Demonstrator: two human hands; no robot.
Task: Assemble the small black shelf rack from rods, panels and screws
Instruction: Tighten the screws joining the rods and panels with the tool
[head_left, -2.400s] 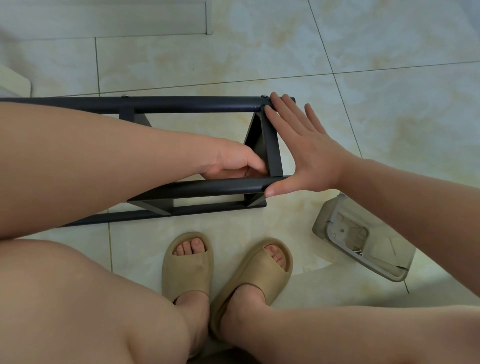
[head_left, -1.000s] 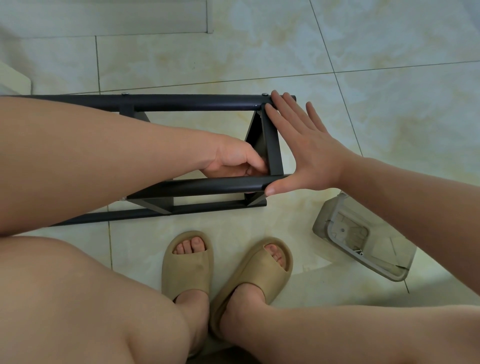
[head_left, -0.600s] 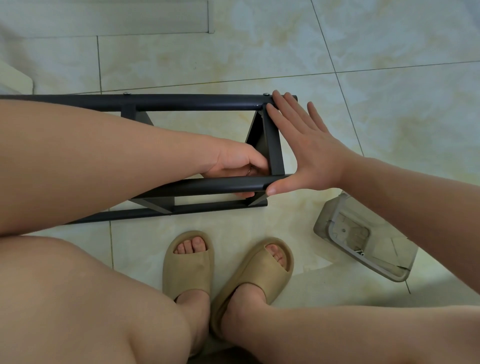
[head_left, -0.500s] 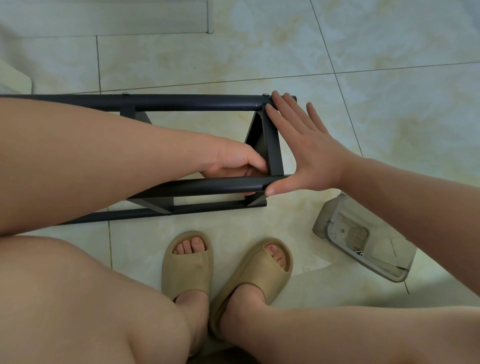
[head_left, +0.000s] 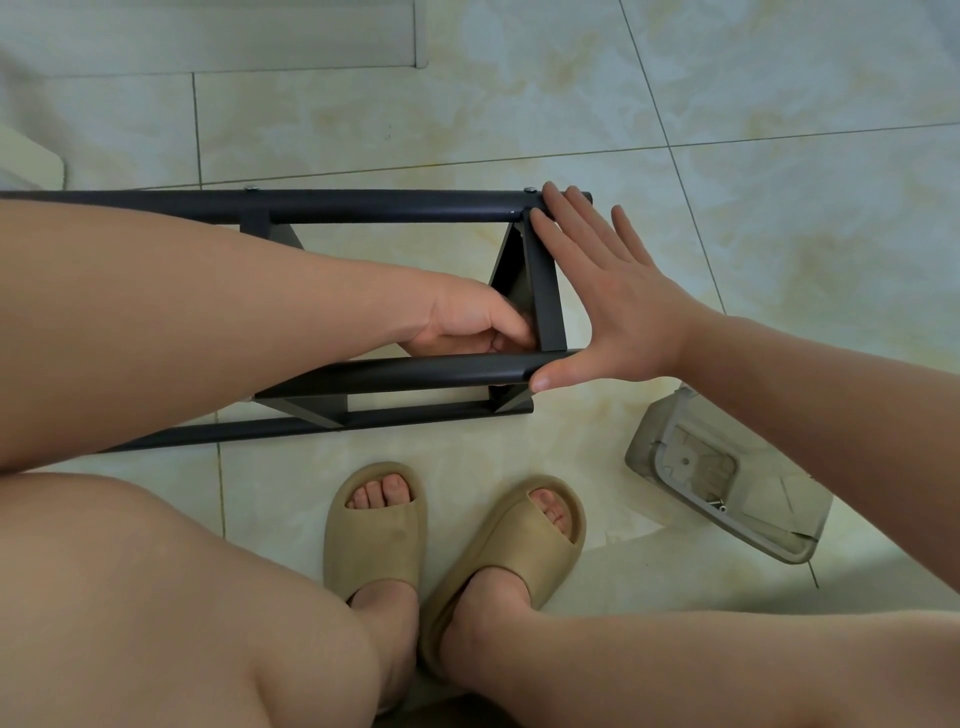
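**A:** From the head camera, where does the rack (head_left: 322, 207) sit?

**B:** It lies on its side on the tiled floor (head_left: 519, 104), across the left and middle of the frame, just above the person's feet.

**A:** And the hands?

**B:** The right hand (head_left: 618, 306) is spread wide and flat against the outer face of the end panel (head_left: 543, 291). Its fingertips are on the far rod (head_left: 426, 206) and its thumb is on the end of the near rod (head_left: 415, 371). It probably braces the panel so the joint cannot shift.

**A:** The left?

**B:** The left hand (head_left: 467, 322) reaches inside the frame, fingers curled against the panel's inner side by the near rod. It likely works a fastener there, but whether it holds anything cannot be told.

**A:** Any container?

**B:** A grey plastic tray (head_left: 652, 431) lies tilted at the lower right, apart from the rack and under the right forearm. That seems a handy spot for spare parts. One or two small screws (head_left: 719, 505) lie in its recess, and it looks otherwise bare, which suggests a late stage.
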